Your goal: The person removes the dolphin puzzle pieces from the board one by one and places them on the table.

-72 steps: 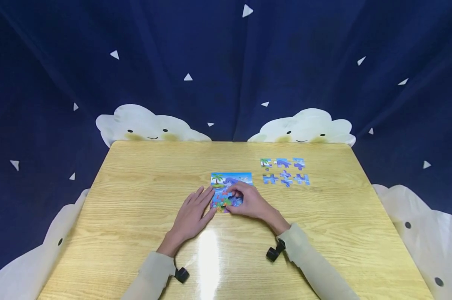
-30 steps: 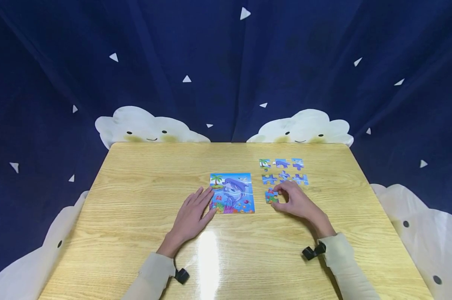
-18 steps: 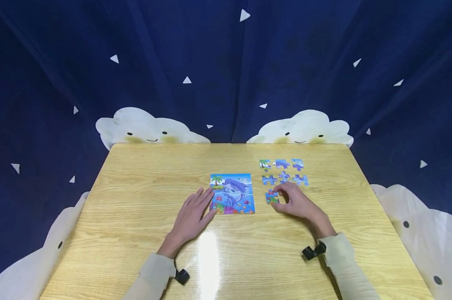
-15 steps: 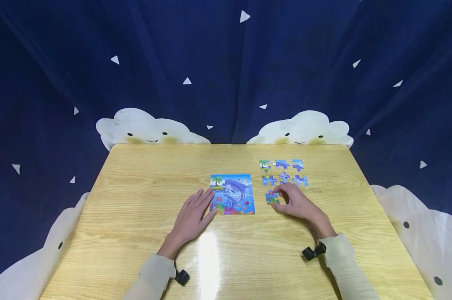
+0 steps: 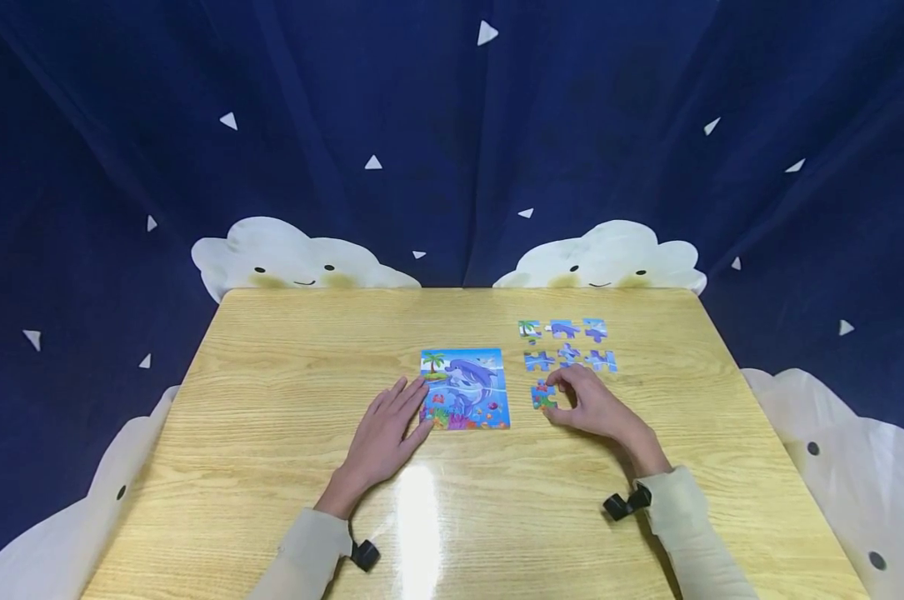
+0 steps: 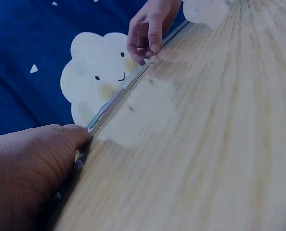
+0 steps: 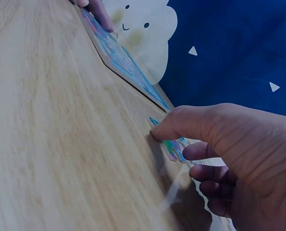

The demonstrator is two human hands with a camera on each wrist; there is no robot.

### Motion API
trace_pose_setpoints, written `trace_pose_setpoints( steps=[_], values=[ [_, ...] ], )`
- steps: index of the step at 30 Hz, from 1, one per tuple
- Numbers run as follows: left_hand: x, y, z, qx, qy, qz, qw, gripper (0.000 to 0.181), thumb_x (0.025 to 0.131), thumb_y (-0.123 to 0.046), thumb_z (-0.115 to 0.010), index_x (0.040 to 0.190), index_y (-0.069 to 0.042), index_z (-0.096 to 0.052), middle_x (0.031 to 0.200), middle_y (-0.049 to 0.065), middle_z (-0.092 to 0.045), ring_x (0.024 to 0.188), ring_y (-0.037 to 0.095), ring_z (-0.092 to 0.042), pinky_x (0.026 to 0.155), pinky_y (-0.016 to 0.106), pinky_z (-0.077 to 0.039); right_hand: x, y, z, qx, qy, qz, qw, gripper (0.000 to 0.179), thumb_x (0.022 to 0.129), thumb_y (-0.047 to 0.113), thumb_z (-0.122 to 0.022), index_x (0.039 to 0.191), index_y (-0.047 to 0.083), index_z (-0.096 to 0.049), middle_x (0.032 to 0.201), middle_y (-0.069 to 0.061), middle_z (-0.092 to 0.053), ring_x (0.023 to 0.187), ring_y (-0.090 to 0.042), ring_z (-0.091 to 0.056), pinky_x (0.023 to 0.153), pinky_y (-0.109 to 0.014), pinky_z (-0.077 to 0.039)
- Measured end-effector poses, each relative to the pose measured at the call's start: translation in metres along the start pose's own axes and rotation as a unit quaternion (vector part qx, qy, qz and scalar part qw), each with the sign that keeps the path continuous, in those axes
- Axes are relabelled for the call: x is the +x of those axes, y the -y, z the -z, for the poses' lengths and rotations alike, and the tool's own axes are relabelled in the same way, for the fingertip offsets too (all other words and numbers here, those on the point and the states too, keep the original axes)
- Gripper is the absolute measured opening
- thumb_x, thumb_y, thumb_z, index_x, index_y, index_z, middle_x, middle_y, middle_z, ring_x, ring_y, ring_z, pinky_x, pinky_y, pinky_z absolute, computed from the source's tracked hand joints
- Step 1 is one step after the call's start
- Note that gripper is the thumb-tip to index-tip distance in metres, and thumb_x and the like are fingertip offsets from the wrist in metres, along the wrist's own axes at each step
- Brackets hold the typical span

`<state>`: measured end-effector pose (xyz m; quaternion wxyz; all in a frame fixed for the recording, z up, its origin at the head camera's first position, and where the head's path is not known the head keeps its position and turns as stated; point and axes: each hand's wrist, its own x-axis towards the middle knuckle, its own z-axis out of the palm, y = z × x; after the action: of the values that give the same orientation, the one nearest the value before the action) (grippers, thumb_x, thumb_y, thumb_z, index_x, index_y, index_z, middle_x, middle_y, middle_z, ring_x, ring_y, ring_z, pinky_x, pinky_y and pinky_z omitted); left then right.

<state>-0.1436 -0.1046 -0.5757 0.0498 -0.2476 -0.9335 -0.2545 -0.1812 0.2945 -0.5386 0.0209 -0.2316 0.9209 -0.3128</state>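
Observation:
My right hand (image 5: 592,405) pinches a puzzle piece (image 5: 539,397) printed with a red crab and green coral, thumb at its near edge and index finger at its far edge. The piece lies at the table surface; in the right wrist view the thumb tip overlaps the puzzle piece (image 7: 172,149). To its left lies a square dolphin puzzle board (image 5: 468,392) with a palm tree, sea and coral picture. My left hand (image 5: 387,427) lies flat with fingers extended, its fingertips on the board's left edge.
Behind my right hand are two rows of loose puzzle pieces, among them a palm-tree piece (image 5: 529,328) and a dolphin piece (image 5: 601,360). All lie on a wooden table (image 5: 294,358). A dark blue curtain (image 5: 437,125) with white clouds hangs past its far edge.
My right hand has moved from the board rightward with the crab-and-coral puzzle piece, setting it down below the two rows. It stays there over the last second. My left hand has not moved.

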Motion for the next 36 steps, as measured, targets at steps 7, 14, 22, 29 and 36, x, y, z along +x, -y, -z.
trace_pose_setpoints(
  steps=[7, 14, 22, 29, 36],
  values=[
    [0.001, 0.0, 0.0, -0.001, 0.012, 0.006, 0.9999, 0.065, 0.108, -0.048, -0.05, 0.163, -0.016, -0.038, 0.17, -0.001, -0.032, 0.159, 0.027, -0.022, 0.128, 0.05, -0.019, 0.001, 0.006, -0.005, -0.003, -0.041, 0.019, 0.999, 0.041, 0.082, 0.025, -0.087, 0.113, 0.005, -0.07, 0.091, -0.008, -0.055, 0.087, -0.019, -0.042, 0.075, -0.035, -0.034],
    [0.001, -0.001, 0.002, 0.0, 0.011, 0.007, 0.9999, 0.065, 0.108, -0.048, -0.049, 0.163, -0.016, -0.038, 0.17, -0.001, -0.031, 0.159, 0.027, -0.022, 0.128, 0.05, -0.019, 0.004, 0.018, -0.011, 0.018, -0.051, 0.037, 0.9979, 0.039, 0.082, 0.022, -0.086, 0.113, 0.005, -0.07, 0.096, -0.009, -0.06, 0.087, -0.023, -0.049, 0.075, -0.034, -0.039],
    [0.001, 0.0, 0.002, 0.001, 0.012, 0.008, 0.9999, 0.064, 0.108, -0.048, -0.049, 0.163, -0.016, -0.038, 0.17, -0.001, -0.032, 0.159, 0.027, -0.023, 0.128, 0.05, -0.019, 0.01, 0.048, -0.042, 0.026, -0.029, 0.068, 0.9969, 0.046, 0.089, 0.021, -0.082, 0.128, 0.003, -0.066, 0.097, -0.006, -0.058, 0.082, -0.016, -0.048, 0.071, -0.028, -0.043],
    [0.0, 0.0, 0.002, -0.001, 0.011, 0.008, 0.9999, 0.064, 0.109, -0.049, -0.048, 0.163, -0.016, -0.038, 0.17, -0.002, -0.032, 0.159, 0.027, -0.022, 0.128, 0.051, -0.019, 0.021, 0.077, -0.066, -0.014, -0.003, 0.093, 0.9955, 0.047, 0.095, 0.022, -0.075, 0.137, 0.003, -0.064, 0.095, -0.002, -0.053, 0.078, -0.01, -0.042, 0.067, -0.025, -0.04],
    [0.0, 0.0, 0.002, 0.002, 0.006, 0.004, 1.0, 0.064, 0.108, -0.048, -0.049, 0.163, -0.016, -0.039, 0.17, -0.001, -0.033, 0.159, 0.028, -0.024, 0.127, 0.051, -0.02, 0.032, 0.092, -0.079, -0.068, -0.001, 0.118, 0.9907, 0.051, 0.098, 0.028, -0.073, 0.14, 0.001, -0.062, 0.096, -0.001, -0.054, 0.074, -0.011, -0.041, 0.066, -0.027, -0.04]
  ],
)
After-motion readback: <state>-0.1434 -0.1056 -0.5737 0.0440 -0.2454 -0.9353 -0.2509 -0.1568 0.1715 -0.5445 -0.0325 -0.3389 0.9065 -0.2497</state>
